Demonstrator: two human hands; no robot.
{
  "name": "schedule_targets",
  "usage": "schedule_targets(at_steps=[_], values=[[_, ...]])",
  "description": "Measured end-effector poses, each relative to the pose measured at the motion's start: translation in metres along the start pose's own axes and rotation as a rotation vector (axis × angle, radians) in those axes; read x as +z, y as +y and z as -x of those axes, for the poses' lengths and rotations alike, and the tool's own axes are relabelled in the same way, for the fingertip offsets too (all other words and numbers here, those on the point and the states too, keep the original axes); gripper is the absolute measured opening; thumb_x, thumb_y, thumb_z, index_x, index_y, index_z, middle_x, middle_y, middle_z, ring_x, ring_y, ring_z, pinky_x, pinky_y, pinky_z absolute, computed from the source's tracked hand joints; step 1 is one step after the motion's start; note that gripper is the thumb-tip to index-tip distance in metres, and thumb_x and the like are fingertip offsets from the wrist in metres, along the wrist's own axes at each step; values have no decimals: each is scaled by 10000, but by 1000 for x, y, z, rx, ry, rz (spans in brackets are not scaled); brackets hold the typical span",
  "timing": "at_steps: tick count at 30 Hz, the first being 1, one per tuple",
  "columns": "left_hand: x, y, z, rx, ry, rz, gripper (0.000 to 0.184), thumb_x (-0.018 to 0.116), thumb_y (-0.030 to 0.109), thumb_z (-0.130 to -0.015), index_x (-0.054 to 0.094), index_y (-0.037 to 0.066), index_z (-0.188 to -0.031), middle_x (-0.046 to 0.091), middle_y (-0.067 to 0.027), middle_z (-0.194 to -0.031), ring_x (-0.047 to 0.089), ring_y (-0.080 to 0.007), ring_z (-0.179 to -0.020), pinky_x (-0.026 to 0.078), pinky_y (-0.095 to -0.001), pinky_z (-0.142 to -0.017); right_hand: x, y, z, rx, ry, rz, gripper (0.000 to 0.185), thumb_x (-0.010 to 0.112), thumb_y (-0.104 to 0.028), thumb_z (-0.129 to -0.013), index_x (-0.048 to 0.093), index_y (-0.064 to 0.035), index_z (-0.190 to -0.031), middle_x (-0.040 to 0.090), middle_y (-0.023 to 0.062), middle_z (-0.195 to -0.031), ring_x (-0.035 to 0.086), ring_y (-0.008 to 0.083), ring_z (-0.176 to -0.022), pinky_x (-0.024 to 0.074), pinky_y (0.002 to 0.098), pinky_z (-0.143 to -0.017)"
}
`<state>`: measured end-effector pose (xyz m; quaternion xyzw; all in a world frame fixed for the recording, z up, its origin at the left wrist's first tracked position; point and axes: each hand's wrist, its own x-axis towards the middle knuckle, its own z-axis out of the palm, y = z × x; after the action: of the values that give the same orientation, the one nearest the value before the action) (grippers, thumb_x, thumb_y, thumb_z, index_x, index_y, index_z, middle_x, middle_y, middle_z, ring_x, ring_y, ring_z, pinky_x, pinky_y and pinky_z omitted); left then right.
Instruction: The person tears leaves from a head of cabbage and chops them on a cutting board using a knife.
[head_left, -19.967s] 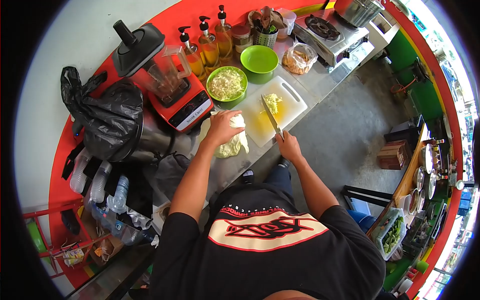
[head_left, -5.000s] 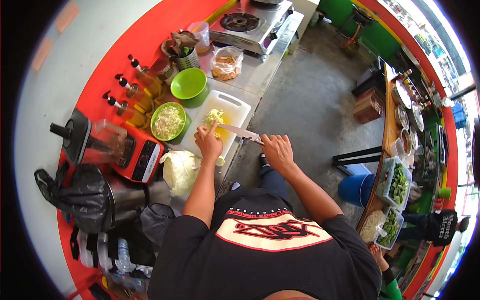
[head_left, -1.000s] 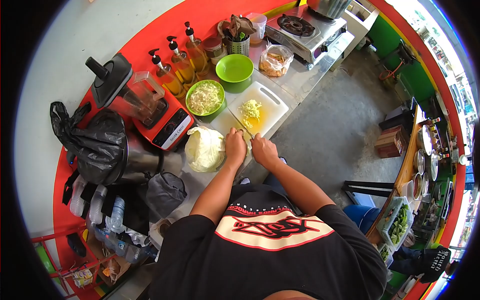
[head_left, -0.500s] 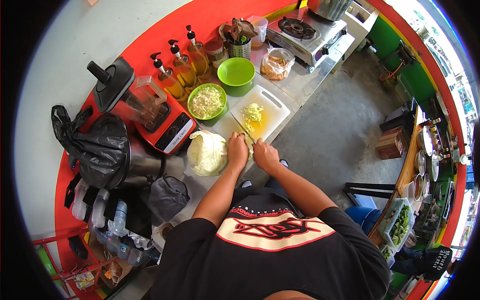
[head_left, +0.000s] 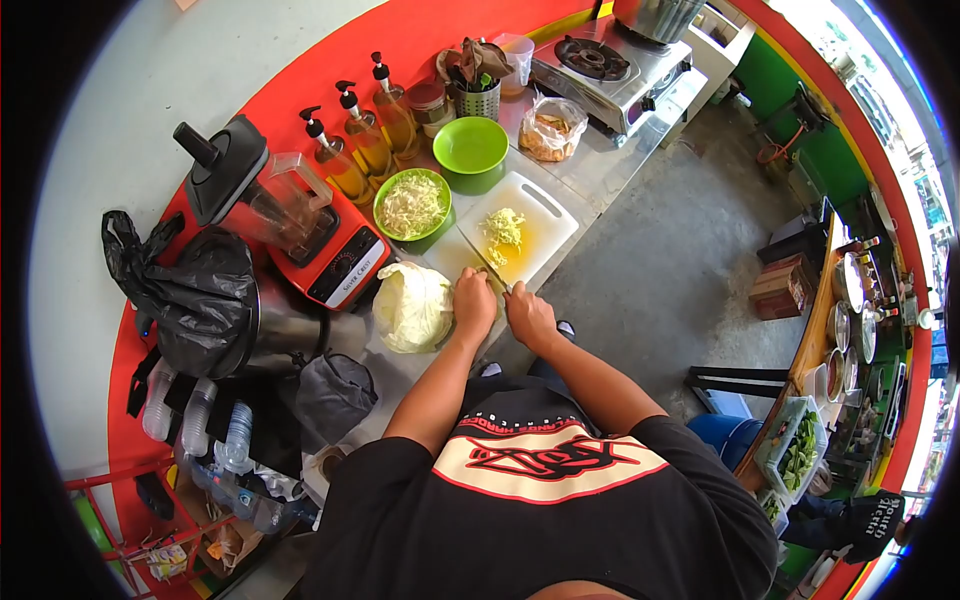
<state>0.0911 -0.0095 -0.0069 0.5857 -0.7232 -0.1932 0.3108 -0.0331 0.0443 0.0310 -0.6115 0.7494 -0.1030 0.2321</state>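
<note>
My right hand [head_left: 530, 314] is closed round the handle of a knife, whose blade [head_left: 482, 255] points away and to the left over the white cutting board [head_left: 548, 238]. Beside it, my left hand [head_left: 474, 304] presses down with curled fingers at the board's near end, on a piece of cabbage that is mostly hidden under them. Shredded cabbage [head_left: 504, 227] lies in a small heap on the board, just beyond the blade. Left of my left hand sits a large pale cabbage [head_left: 414, 308]. More shreds fill a green bowl [head_left: 440, 222] past the board's left side.
A second green bowl [head_left: 472, 150], a bag of brown food [head_left: 552, 130] and a gas stove [head_left: 620, 75] stand farther along the counter. Pump bottles [head_left: 368, 142] and a red blender [head_left: 345, 262] line the left. Another person [head_left: 870, 525] is at far right.
The knife and both hands have shifted only slightly at the near end of the board. The cabbage, bowls and heap of shreds look the same.
</note>
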Motion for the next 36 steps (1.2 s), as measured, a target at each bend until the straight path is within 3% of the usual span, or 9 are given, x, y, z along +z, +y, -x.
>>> schedule_targets(at_steps=[5, 13, 17, 21, 24, 26, 32, 36], values=[[-4, 3, -3, -43, -60, -22, 90, 643, 31, -847, 699, -35, -872, 666, -238, -974, 648, -437, -929, 520, -494, -816, -13, -1, -12, -63, -55, -16, 357, 528, -336, -1045, 543, 20, -1034, 712, 291, -894, 704, 472, -854, 560, 545, -751], [-4, 4, 0, -25, 7, -5, 159, 677, 59, -860, 657, -7, -1003, 667, -231, -946, 642, -445, -909, 509, -519, -800, -6, 1, -18, -47, -22, -28, 358, 524, -342, -1047, 560, 13, -1023, 713, 285, -871, 708, 462, -840, 562, 536, -742], [-10, 10, -1, -87, -53, -35, 135, 673, 45, -860, 660, -5, -985, 668, -226, -949, 640, -447, -912, 507, -523, -804, -14, 0, -13, -100, -37, -4, 359, 521, -343, -1048, 556, 13, -1027, 713, 283, -870, 707, 463, -840, 561, 538, -741], [-7, 9, 0, -44, -7, -25, 131, 668, 40, -855, 664, 0, -980, 665, -232, -939, 635, -448, -915, 507, -523, -810, 1, 2, -2, 18, -31, -25, 359, 523, -339, -1046, 563, 17, -1030, 715, 284, -883, 707, 464, -843, 561, 537, -749], [-6, 6, 1, -58, -9, 4, 117, 664, 37, -853, 672, -5, -963, 665, -236, -939, 632, -448, -915, 507, -521, -812, -2, 1, -15, -79, -11, -15, 359, 520, -342, -1048, 545, 15, -1041, 713, 289, -886, 706, 468, -843, 559, 545, -750], [-9, 5, -1, -54, -90, -44, 123, 651, 59, -885, 673, -1, -991, 664, -213, -973, 647, -420, -939, 523, -500, -818, -10, -2, -17, -77, -38, -8, 357, 519, -343, -1048, 542, 13, -1038, 712, 291, -885, 705, 471, -844, 558, 547, -750], [-7, 6, 0, -45, -12, -13, 102, 642, 59, -881, 676, 1, -957, 658, -217, -938, 644, -422, -925, 516, -504, -802, 1, 2, -6, -26, -35, -10, 361, 519, -343, -1049, 551, 15, -1018, 712, 287, -880, 703, 471, -846, 559, 541, -748], [-9, 7, -1, -71, -68, -30, 99, 641, 46, -872, 679, -1, -950, 658, -215, -948, 642, -423, -926, 515, -501, -806, -9, -1, -21, -73, -60, 0, 363, 520, -342, -1048, 555, 18, -1017, 711, 284, -881, 701, 475, -847, 556, 545, -749]])
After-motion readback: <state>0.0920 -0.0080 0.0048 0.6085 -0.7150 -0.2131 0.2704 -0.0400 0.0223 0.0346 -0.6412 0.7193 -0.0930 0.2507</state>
